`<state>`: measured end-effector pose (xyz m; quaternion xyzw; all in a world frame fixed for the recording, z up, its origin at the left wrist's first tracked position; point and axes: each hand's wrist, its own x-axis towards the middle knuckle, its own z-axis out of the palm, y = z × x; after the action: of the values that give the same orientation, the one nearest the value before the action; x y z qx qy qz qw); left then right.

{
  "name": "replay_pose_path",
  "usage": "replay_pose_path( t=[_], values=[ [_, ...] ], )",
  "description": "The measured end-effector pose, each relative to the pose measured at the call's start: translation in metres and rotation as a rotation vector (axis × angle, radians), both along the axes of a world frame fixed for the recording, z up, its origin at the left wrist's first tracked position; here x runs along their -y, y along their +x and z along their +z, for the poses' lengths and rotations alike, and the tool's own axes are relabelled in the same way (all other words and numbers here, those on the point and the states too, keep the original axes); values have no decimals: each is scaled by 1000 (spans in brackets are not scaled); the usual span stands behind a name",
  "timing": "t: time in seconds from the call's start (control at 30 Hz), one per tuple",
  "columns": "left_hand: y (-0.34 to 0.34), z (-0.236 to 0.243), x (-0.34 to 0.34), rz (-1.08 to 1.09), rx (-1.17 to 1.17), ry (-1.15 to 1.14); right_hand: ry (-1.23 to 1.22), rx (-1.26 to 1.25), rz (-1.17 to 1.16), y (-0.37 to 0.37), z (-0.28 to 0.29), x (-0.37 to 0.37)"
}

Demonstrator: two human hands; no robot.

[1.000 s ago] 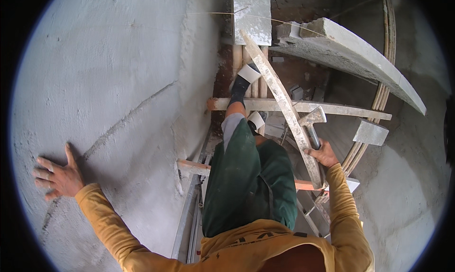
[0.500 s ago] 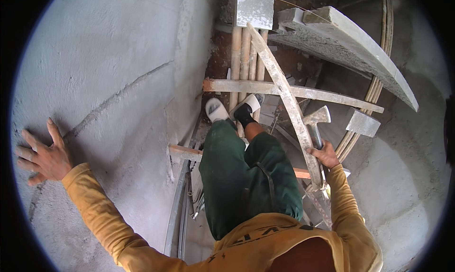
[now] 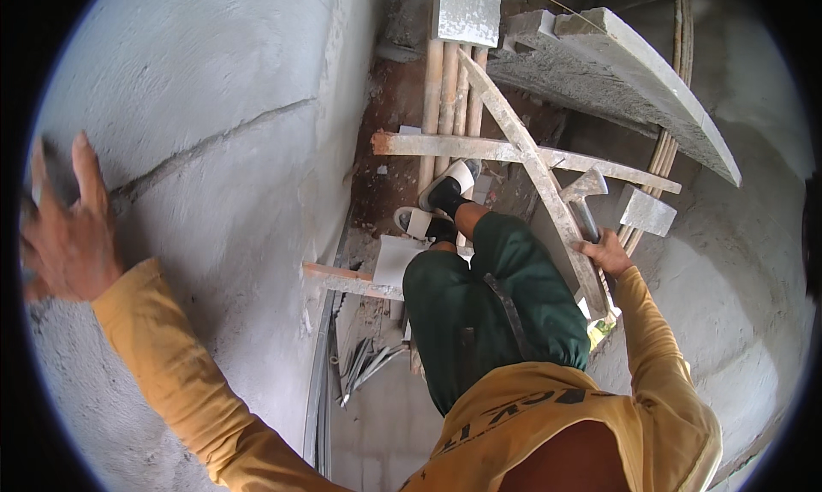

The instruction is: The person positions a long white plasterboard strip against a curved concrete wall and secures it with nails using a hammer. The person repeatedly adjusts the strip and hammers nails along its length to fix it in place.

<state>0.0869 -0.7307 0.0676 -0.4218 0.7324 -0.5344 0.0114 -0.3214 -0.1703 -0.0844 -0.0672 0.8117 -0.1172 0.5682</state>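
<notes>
My left hand [image 3: 68, 235] is spread with fingers apart on the grey plastered wall [image 3: 197, 55] at left, partly cut by the picture's dark rim. My right hand [image 3: 606, 252], at right, grips a hammer or hatchet [image 3: 585, 185] by its grey handle together with a long, whitish, stained board [image 3: 522, 149], which runs diagonally upward past my legs. A second board [image 3: 432, 146] crosses beneath it. My sandalled feet [image 3: 449, 190] are among wooden poles [image 3: 449, 89] below that crossing board.
A large concrete slab [image 3: 616, 81] juts from upper right, with a grey block [image 3: 465, 12] atop the poles beside it. More poles [image 3: 664, 162] carry a small grey plate [image 3: 647, 210] at right. A short beam [image 3: 338, 276] and loose metal strips [image 3: 364, 372] lie lower left.
My left hand has moved up along the wall, still spread. My feet and legs have shifted, and the view has turned slightly. My right hand keeps hold of the tool and board.
</notes>
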Motion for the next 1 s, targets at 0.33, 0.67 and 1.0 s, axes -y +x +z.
replay_pose_path(
  t=[0.33,0.67,1.0],
  values=[
    [-49,-3,-43,242,46,-44,41,-93,146,42,40,0],
    [-53,5,-47,137,-71,36,-43,-191,108,70,110,-20],
    [-42,-3,-41,50,-79,-19,-97,-267,217,56,89,50]
  ],
)
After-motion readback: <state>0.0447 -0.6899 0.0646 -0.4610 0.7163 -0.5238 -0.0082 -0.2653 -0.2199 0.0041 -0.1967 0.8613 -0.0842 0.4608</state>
